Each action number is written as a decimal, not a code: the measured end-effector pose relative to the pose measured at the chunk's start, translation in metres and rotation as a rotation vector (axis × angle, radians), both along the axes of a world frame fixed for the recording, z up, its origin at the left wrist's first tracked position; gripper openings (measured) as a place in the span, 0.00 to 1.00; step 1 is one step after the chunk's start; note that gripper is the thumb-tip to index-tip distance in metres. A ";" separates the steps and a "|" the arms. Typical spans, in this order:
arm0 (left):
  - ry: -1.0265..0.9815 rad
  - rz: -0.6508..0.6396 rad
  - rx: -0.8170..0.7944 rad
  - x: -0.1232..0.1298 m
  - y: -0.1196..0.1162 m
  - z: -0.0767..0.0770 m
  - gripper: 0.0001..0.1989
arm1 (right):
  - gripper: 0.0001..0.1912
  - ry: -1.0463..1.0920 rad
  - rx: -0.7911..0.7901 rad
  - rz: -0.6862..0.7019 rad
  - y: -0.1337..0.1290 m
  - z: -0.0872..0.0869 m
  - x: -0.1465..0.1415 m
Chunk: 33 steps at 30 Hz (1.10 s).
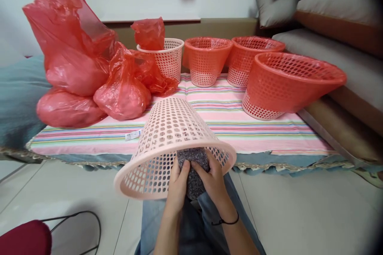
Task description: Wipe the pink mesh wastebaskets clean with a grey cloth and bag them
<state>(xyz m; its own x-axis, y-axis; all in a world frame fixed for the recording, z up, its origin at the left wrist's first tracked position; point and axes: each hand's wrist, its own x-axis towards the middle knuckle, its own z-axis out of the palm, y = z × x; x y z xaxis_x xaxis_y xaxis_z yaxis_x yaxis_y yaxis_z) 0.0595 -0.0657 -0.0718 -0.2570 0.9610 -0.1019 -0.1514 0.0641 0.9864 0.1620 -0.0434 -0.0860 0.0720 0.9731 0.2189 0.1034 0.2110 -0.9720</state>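
Note:
A pale pink perforated basket [176, 127] lies tipped, its wide mouth facing me, above my lap. At the right part of its rim, my left hand [178, 179] and my right hand [212, 175] both grip a dark grey speckled cloth [196, 181]. The thumbs press on the cloth from the near side, and part of it reaches inside the basket mouth. The other fingers are mostly hidden behind the cloth. A black band circles my right wrist.
Red plastic bags [72, 48] are heaped at the left of the striped cloth [209, 107]. Baskets with red bags over them [206, 53] stand behind and at the right [290, 83]. Cushions [344, 12] pile up at right; a dark red stool [26, 239] is lower left.

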 end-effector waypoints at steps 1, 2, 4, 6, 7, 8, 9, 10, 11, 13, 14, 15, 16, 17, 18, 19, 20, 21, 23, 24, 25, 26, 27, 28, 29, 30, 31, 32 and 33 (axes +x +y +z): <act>0.178 0.065 0.080 -0.002 -0.004 0.002 0.21 | 0.22 0.013 -0.011 -0.027 0.001 -0.002 0.000; 0.388 0.168 0.197 -0.005 -0.010 0.002 0.19 | 0.23 0.026 -0.018 -0.040 0.002 -0.004 0.001; 0.824 0.459 0.505 -0.017 -0.026 -0.002 0.21 | 0.24 0.042 -0.027 -0.046 0.003 -0.007 0.004; 1.183 0.748 0.798 -0.036 -0.044 -0.011 0.31 | 0.26 0.050 -0.044 -0.060 0.006 -0.009 0.008; 1.312 0.857 0.875 -0.047 -0.051 -0.017 0.38 | 0.28 0.055 -0.066 -0.072 0.008 -0.011 0.011; 1.401 0.900 0.878 -0.057 -0.057 -0.023 0.43 | 0.29 0.067 -0.094 -0.090 0.010 -0.013 0.015; 1.426 0.935 0.821 -0.067 -0.061 -0.029 0.47 | 0.30 0.089 -0.126 -0.111 0.012 -0.014 0.018; 1.395 0.927 0.727 -0.075 -0.063 -0.033 0.49 | 0.30 0.120 -0.161 -0.128 0.014 -0.016 0.022; 1.288 0.881 0.608 -0.082 -0.062 -0.037 0.48 | 0.30 0.166 -0.194 -0.136 0.016 -0.018 0.026; 0.938 0.697 0.378 -0.090 -0.054 -0.038 0.41 | 0.30 0.303 -0.255 -0.122 0.019 -0.021 0.033; 0.764 0.594 0.294 -0.091 -0.048 -0.037 0.35 | 0.31 0.378 -0.289 -0.099 0.020 -0.022 0.036; 0.637 0.507 0.237 -0.091 -0.042 -0.035 0.29 | 0.32 0.444 -0.322 -0.066 0.021 -0.023 0.038; 0.576 0.455 0.215 -0.089 -0.035 -0.031 0.23 | 0.32 0.494 -0.349 -0.038 0.021 -0.024 0.040; 0.573 0.438 0.216 -0.087 -0.028 -0.026 0.18 | 0.32 0.515 -0.362 -0.024 0.021 -0.023 0.042; 0.599 0.443 0.230 -0.084 -0.021 -0.021 0.14 | 0.32 0.506 -0.359 -0.026 0.022 -0.022 0.043; 0.630 0.451 0.250 -0.080 -0.015 -0.015 0.12 | 0.32 0.474 -0.338 -0.041 0.024 -0.020 0.045; 0.654 0.447 0.274 -0.075 -0.009 -0.008 0.11 | 0.31 0.428 -0.298 -0.059 0.027 -0.017 0.045; 0.673 0.433 0.301 -0.070 -0.004 -0.001 0.11 | 0.30 0.371 -0.241 -0.073 0.031 -0.011 0.046; 0.702 0.397 0.357 -0.059 0.003 0.011 0.13 | 0.28 0.218 -0.086 -0.087 0.042 0.005 0.045; 0.711 0.380 0.380 -0.053 0.005 0.017 0.13 | 0.27 0.117 0.006 -0.090 0.049 0.015 0.044; 0.710 0.368 0.395 -0.047 0.006 0.022 0.14 | 0.25 -0.004 0.102 -0.093 0.057 0.025 0.042; 0.699 0.363 0.403 -0.042 0.007 0.025 0.14 | 0.23 -0.142 0.186 -0.098 0.064 0.034 0.039; 0.681 0.364 0.405 -0.038 0.007 0.028 0.14 | 0.22 -0.290 0.246 -0.102 0.071 0.040 0.034; 0.664 0.367 0.404 -0.034 0.006 0.029 0.14 | 0.21 -0.453 0.276 -0.086 0.078 0.042 0.029; 0.650 0.373 0.403 -0.031 0.006 0.030 0.13 | 0.21 -0.616 0.278 -0.050 0.083 0.041 0.023; 0.639 0.385 0.401 -0.029 0.005 0.029 0.12 | 0.20 -0.763 0.258 -0.002 0.086 0.036 0.016; 0.631 0.394 0.396 -0.028 0.005 0.028 0.11 | 0.19 -0.882 0.227 0.050 0.088 0.028 0.009; 0.624 0.402 0.390 -0.027 0.004 0.026 0.11 | 0.17 -0.970 0.196 0.094 0.088 0.017 0.002; 0.616 0.408 0.382 -0.028 0.003 0.023 0.10 | 0.16 -1.025 0.173 0.124 0.087 0.005 -0.004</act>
<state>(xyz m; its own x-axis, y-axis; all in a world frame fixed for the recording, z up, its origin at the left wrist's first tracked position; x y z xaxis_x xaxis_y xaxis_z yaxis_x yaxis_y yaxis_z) 0.0318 -0.0622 -0.0483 -0.4956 0.7201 0.4855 0.4836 -0.2355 0.8430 0.1581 0.0433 -0.0809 -0.3246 0.9105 0.2562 0.8289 0.4043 -0.3867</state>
